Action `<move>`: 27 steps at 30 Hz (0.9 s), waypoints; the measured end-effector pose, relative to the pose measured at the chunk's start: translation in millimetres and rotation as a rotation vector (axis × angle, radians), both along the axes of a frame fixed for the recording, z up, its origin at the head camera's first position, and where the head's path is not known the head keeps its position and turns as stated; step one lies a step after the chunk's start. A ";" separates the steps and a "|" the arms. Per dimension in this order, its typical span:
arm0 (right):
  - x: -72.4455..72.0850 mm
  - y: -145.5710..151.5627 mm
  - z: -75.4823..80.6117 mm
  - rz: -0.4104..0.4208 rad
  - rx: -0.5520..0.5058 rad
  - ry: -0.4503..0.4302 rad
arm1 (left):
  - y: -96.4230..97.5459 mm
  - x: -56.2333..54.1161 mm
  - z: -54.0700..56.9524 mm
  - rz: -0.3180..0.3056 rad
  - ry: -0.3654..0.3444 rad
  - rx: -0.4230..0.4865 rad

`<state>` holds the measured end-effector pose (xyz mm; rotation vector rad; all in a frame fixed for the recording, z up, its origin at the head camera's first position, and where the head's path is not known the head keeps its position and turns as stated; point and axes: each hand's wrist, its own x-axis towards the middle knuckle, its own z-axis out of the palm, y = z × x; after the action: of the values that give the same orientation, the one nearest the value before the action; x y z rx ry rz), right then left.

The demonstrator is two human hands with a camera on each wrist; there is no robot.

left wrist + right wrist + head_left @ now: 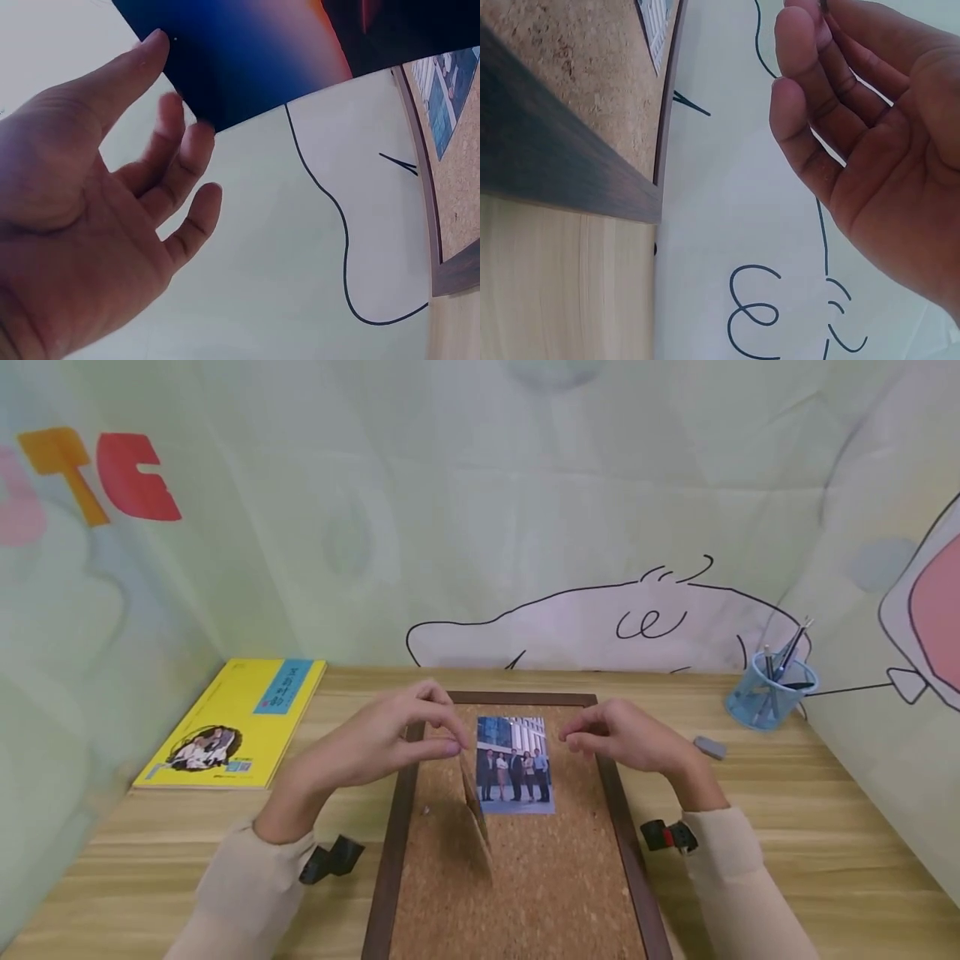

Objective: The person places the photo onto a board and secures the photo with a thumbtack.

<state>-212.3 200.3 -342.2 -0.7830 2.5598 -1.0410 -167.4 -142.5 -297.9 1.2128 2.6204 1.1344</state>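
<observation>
My left hand [405, 727] pinches a corner of a photo print [475, 810] between thumb and fingers. The print stands nearly edge-on over the cork board [555, 893]; in the left wrist view its face shows deep blue fading to orange and black. Flat on the board's upper part lies a group photo [516, 768] of several people in front of a building. Just right of that photo is my right hand [626, 735], thumb and fingertips drawn together. In the right wrist view a small dark piece [824, 4] shows between those fingertips, mostly cut off by the frame edge.
A dark wooden frame [633, 877] borders the board on the table. At the left lies a yellow book [247, 710]. On the right stand a blue mesh pen cup [761, 702] with pens and, nearer, a grey eraser [709, 747]. A printed curtain [480, 527] closes off the back.
</observation>
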 end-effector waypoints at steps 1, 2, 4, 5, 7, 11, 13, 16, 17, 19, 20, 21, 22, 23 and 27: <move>0.2 -0.4 0.8 0.000 -0.002 0.002 | 0.4 0.1 0.0 0.004 0.010 0.004; 0.4 -0.6 1.3 0.000 -0.005 0.001 | 0.8 0.0 -0.1 0.009 0.022 0.006; 0.7 -0.7 1.7 0.002 -0.005 0.004 | 1.3 -0.1 -0.7 0.014 0.044 0.005; 0.7 -0.5 1.6 0.005 -0.007 0.004 | 1.4 -0.2 -1.2 0.016 0.050 0.005; 0.5 -0.2 1.3 0.013 -0.017 0.007 | 1.4 -0.4 -1.8 0.020 0.064 0.001; 0.2 0.4 1.5 0.034 -0.049 0.010 | 1.1 -0.8 -2.4 0.016 0.076 0.000; 0.6 0.4 2.2 0.040 -0.067 0.009 | 1.4 -0.6 -2.2 -0.001 0.064 -0.005; 2.7 0.1 3.9 0.050 -0.108 -0.012 | 2.6 0.2 -1.6 -0.023 0.032 -0.022; 3.4 -0.2 4.4 0.054 -0.127 -0.021 | 3.0 0.7 -1.4 -0.027 0.022 -0.028; 4.5 -1.2 4.5 0.067 -0.184 -0.047 | 3.8 1.3 -1.4 -0.035 0.001 -0.034; 4.7 -2.1 4.1 0.078 -0.220 -0.061 | 4.4 1.7 -1.5 -0.037 -0.013 -0.036; 4.4 -2.9 2.6 0.088 -0.257 -0.073 | 5.2 2.1 -1.9 -0.042 -0.027 -0.037; 3.9 -4.1 0.9 0.100 -0.297 -0.091 | 6.2 2.2 -2.6 -0.052 -0.044 -0.040; 3.0 -5.2 -1.7 0.112 -0.339 -0.107 | 7.4 2.3 -3.5 -0.063 -0.059 -0.042; -2.1 -9.3 -16.2 0.145 -0.530 -0.195 | 15.2 0.3 -9.5 -0.124 -0.098 -0.055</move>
<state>-214.5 191.0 -358.4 -0.9174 2.0473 -1.6803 -167.1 -127.3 -307.5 1.2554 2.4507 1.0652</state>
